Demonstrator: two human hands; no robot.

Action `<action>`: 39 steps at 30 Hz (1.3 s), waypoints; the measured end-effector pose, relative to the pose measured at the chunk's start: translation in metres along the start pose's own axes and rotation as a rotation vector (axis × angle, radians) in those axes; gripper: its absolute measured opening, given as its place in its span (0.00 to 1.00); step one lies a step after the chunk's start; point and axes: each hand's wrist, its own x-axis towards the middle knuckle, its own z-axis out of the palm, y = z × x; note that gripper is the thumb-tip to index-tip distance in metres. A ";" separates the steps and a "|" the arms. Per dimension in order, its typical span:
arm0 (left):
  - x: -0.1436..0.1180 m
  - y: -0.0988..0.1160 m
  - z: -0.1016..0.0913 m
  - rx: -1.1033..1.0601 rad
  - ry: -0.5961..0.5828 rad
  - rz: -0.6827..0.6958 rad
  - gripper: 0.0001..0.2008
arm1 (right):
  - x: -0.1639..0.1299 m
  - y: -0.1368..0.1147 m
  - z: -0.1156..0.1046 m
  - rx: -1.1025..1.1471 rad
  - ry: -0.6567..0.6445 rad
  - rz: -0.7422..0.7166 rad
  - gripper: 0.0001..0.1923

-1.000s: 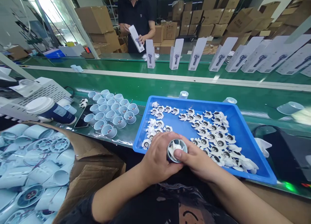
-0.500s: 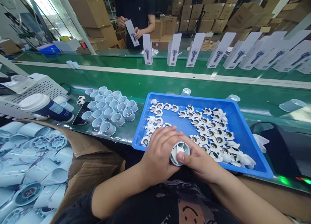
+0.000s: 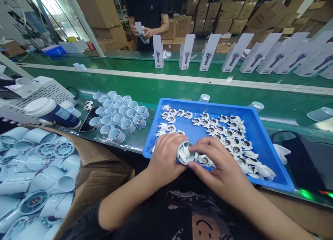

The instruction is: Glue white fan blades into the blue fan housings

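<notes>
A short light-blue fan housing (image 3: 179, 156) is wrapped in my left hand (image 3: 166, 155), its open end tilted toward me. Inside it sits a white fan blade (image 3: 185, 152). My right hand (image 3: 218, 160) grips the housing's right side, with the index fingertip at the opening by the blade and the thumb at the lower rim. Just beyond both hands lies a blue tray (image 3: 152, 129) holding many white fan blades (image 3: 220, 129), some with dark round hubs.
Light-blue housings (image 3: 117, 135) stand in rows at left. A cardboard box (image 3: 96, 163) full of housings is nearer me. A lidded cup (image 3: 58, 113) leans by a phone (image 3: 88, 122). White cartons (image 3: 207, 54) line the green bench (image 3: 130, 80); a co-worker (image 3: 148, 14) stands behind.
My right hand has drawn back from around the housing, its thumb moving off the blade to the rim. The housing has shifted slightly left. The co-worker has lowered and tilted a carton.
</notes>
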 end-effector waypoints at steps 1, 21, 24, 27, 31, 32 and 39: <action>0.000 0.000 0.000 0.022 -0.007 0.001 0.18 | 0.001 -0.003 -0.001 -0.038 -0.014 -0.026 0.09; 0.002 0.008 -0.007 -0.044 -0.175 -0.095 0.19 | 0.007 -0.001 0.000 -0.130 -0.011 -0.053 0.08; 0.003 0.008 -0.008 -0.116 -0.183 -0.101 0.21 | 0.007 -0.002 0.000 -0.072 0.014 -0.032 0.07; 0.003 0.008 -0.007 -0.177 -0.202 -0.132 0.21 | 0.008 -0.001 -0.002 -0.035 0.010 -0.026 0.06; 0.003 0.007 -0.006 -0.154 -0.189 -0.115 0.18 | 0.007 0.001 -0.004 0.010 0.012 -0.012 0.06; 0.003 0.008 -0.005 -0.119 -0.170 -0.099 0.18 | 0.006 0.002 -0.004 0.030 0.005 -0.001 0.06; 0.003 0.011 -0.004 0.131 -0.139 0.007 0.14 | 0.007 0.003 -0.001 -0.091 0.012 0.040 0.07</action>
